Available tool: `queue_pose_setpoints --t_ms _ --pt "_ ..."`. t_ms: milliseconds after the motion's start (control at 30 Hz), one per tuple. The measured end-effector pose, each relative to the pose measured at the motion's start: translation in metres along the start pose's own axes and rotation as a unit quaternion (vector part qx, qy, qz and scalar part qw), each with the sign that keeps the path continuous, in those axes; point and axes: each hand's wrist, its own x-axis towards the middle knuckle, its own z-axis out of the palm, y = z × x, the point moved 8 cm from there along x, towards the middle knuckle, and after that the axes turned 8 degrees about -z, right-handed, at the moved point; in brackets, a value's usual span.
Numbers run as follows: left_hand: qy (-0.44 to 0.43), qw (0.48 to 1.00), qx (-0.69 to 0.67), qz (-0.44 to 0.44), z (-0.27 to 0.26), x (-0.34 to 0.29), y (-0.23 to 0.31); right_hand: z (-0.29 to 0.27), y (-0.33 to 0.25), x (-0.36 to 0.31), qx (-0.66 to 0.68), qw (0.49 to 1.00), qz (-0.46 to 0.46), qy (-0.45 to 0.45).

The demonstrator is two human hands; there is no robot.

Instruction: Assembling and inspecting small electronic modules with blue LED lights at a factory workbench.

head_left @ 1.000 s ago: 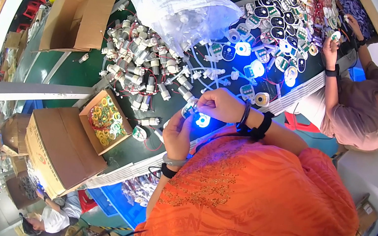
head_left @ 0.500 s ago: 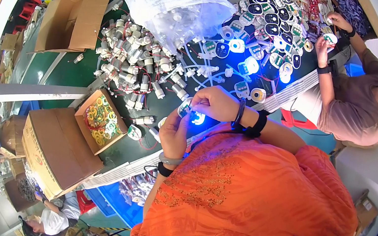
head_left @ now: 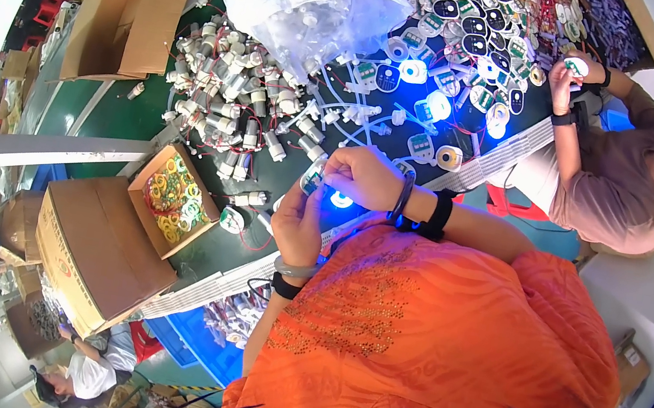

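Round plastic module (head_left: 316, 178) with a glowing blue light (head_left: 341, 199) sits pinched between left hand (head_left: 299, 225) and right hand (head_left: 362, 177), both closed on it, above the green table (head_left: 112, 120).

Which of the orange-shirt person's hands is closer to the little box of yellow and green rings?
Left. The left hand is just beside the ring box; the right hand is farther off, beyond the glowing blue part.

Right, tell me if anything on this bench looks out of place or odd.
Nothing is broken or spilled. The white pump parts lie in a loose heap, not boxed, and the small part between the left hand and right hand glows blue.
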Motion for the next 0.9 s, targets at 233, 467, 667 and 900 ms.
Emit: queue_pose_setpoints --t_ms 233,467,667,900 --pt "0.057 0.998 -0.021 -0.001 -0.003 -0.006 0.012 0.004 -0.008 0.002 0.009 1.0 0.019 0.004" --pt "0.053 0.998 -0.016 0.031 -0.002 -0.012 0.027 0.001 -0.019 -0.007 0.067 0.997 -0.012 0.036" --pt "0.065 0.997 0.025 0.046 -0.002 -0.014 0.03 0.003 -0.021 -0.005 0.08 0.996 -0.023 0.03" --pt "0.059 0.995 0.073 0.038 -0.002 -0.008 0.03 0.007 -0.011 -0.005 0.139 0.989 0.003 0.042"
